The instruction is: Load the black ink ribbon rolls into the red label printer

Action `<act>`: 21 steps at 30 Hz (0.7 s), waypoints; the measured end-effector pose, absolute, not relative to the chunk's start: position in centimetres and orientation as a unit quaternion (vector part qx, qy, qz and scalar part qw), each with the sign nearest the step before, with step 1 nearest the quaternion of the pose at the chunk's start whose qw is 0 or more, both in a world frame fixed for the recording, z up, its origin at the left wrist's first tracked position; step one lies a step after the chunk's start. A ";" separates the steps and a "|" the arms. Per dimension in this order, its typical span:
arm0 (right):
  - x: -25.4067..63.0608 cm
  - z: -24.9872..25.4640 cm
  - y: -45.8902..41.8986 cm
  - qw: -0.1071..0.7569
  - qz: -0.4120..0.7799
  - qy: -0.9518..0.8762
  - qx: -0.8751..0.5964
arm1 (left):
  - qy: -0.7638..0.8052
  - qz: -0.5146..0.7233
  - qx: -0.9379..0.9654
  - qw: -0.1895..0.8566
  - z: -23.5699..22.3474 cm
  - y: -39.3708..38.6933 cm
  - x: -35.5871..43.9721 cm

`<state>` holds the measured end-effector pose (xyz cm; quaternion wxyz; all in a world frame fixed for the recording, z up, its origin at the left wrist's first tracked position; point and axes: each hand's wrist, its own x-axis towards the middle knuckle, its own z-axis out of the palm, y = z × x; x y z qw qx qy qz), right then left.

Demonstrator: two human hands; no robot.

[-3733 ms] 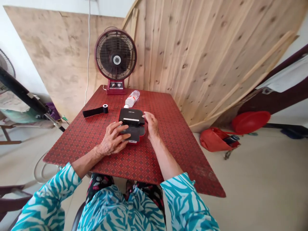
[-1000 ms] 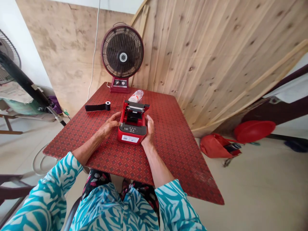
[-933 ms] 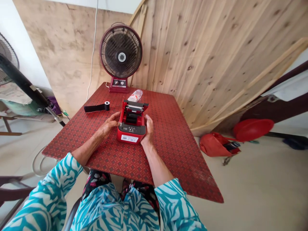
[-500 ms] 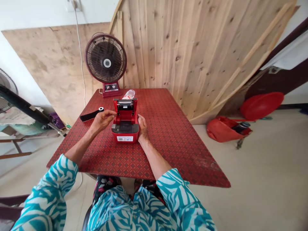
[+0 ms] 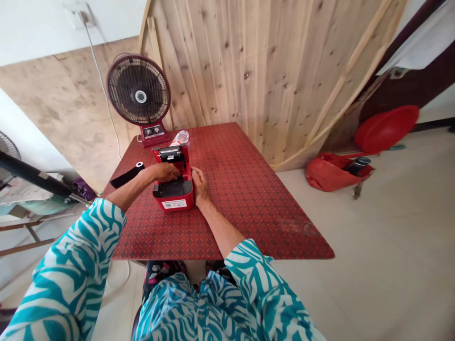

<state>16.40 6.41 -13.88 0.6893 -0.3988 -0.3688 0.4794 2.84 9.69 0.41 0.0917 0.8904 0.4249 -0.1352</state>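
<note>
A red and black label printer (image 5: 174, 202) stands on the table with its lid raised, a white label on its front. My left hand (image 5: 168, 172) reaches in from the left over the open compartment. Its fingers are bent down inside, and what they pinch, if anything, is hidden. Against the printer's right side lies my right hand (image 5: 200, 184), fingers curled along the casing and gripping it. Left of the printer, partly behind my left forearm, is a long black roll (image 5: 124, 177) with a white core at its end. A clear plastic bottle (image 5: 181, 137) lies behind the lid.
A dark red fan (image 5: 140, 96) stands at the back left of the patterned red table (image 5: 249, 208). Wooden boards (image 5: 245, 71) lean behind it. On the floor to the right are a red bag (image 5: 323, 175) and a red basin (image 5: 387, 130).
My left hand has moved right, from beside the printer's left edge into its open compartment. My right hand stays at the right side. The view has shifted and tilted slightly.
</note>
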 end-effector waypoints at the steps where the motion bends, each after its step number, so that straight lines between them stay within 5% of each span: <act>1: 16.4 -13.8 6.4 0.688 0.481 -0.368 -0.401 | 0.407 -0.148 0.895 0.112 0.5 9.8 2.8; 8: 16.5 -13.4 6.3 0.680 0.490 -0.365 -0.406 | 0.434 -0.188 0.875 0.104 0.6 9.7 3.0; 14: 16.5 -12.9 6.1 0.681 0.497 -0.357 -0.403 | 0.491 -0.089 0.865 0.048 2.2 7.1 3.1; 21: 16.8 -13.5 6.0 0.684 0.502 -0.353 -0.395 | 0.530 0.264 0.798 0.110 4.8 6.6 -4.0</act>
